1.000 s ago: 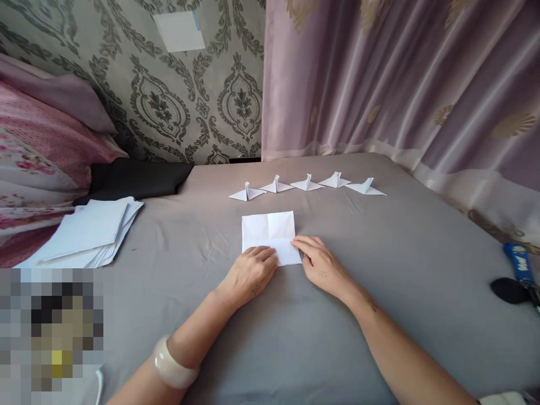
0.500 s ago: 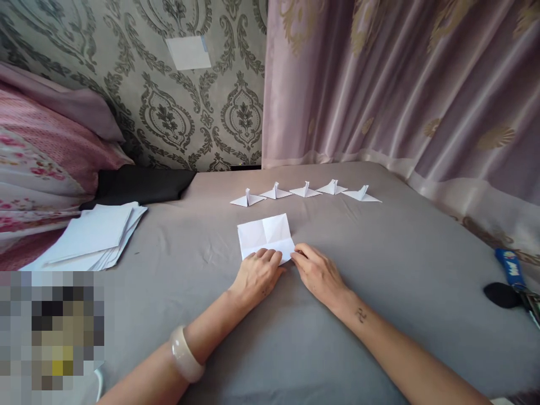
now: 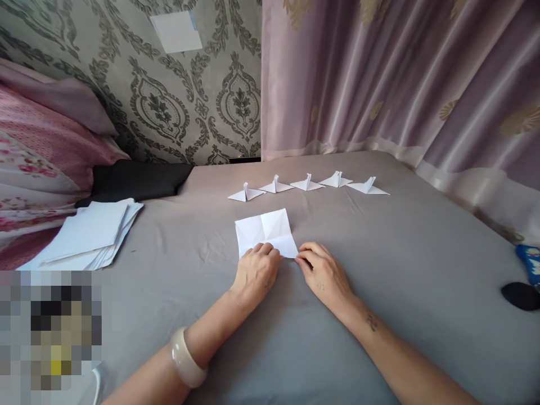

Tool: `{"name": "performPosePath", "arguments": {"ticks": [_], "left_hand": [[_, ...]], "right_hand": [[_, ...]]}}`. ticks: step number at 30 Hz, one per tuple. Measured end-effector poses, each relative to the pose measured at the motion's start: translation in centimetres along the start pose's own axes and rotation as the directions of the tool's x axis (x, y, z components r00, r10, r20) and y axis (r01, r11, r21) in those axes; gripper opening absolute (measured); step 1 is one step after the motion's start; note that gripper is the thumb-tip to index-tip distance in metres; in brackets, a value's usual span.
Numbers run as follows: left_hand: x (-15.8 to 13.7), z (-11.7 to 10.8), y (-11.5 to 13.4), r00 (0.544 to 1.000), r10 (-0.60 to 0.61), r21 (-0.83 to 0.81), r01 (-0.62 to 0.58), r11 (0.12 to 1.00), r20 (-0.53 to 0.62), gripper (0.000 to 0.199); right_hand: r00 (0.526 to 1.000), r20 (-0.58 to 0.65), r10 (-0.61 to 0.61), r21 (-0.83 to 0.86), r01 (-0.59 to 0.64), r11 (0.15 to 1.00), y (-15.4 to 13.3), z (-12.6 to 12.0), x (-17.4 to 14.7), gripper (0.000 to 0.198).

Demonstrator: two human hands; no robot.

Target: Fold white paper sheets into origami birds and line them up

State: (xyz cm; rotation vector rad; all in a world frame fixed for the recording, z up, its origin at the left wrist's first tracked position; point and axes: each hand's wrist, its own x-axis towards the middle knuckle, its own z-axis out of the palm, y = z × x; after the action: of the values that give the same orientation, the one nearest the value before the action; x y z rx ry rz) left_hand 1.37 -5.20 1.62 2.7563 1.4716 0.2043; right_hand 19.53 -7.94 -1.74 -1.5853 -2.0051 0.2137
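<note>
A square sheet of white paper with crossing crease lines lies in front of me on the grey cloth. My left hand, fingers curled, bears on its near edge and hides the front left part. At the near right corner, my right hand pinches the paper between thumb and fingertips. Beyond the sheet, several folded white paper figures with upright points stand in a row.
On the left lies a stack of white paper, with a black folded cloth behind it. A black object and a blue item sit at the right edge. Curtains hang at the back.
The near right corner of the sheet now lies flatter and further out, with my right hand moved slightly right along with it. My left hand stays on the near edge. The view has shifted a little.
</note>
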Motion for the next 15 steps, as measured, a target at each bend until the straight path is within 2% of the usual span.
{"name": "performPosePath", "arguments": {"ticks": [3, 9, 15], "left_hand": [[0.3, 0.1, -0.1, 1.000, 0.015, 0.024, -0.015, 1.000, -0.005, 0.021], [0.6, 0.5, 0.6, 0.993, 0.080, 0.077, -0.086, 0.993, 0.081, 0.012], [1.4, 1.2, 0.6, 0.995, 0.096, 0.076, -0.097, 0.992, 0.011, 0.019]], "right_hand": [[1.000, 0.005, 0.004, -0.003, -0.004, 1.000, -0.2, -0.1, -0.1, 0.017], [0.998, 0.060, -0.014, -0.052, 0.017, 0.999, -0.6, -0.6, -0.1, 0.023], [0.999, 0.049, 0.024, -0.016, -0.023, 1.000, -0.5, -0.5, -0.1, 0.021]]}}
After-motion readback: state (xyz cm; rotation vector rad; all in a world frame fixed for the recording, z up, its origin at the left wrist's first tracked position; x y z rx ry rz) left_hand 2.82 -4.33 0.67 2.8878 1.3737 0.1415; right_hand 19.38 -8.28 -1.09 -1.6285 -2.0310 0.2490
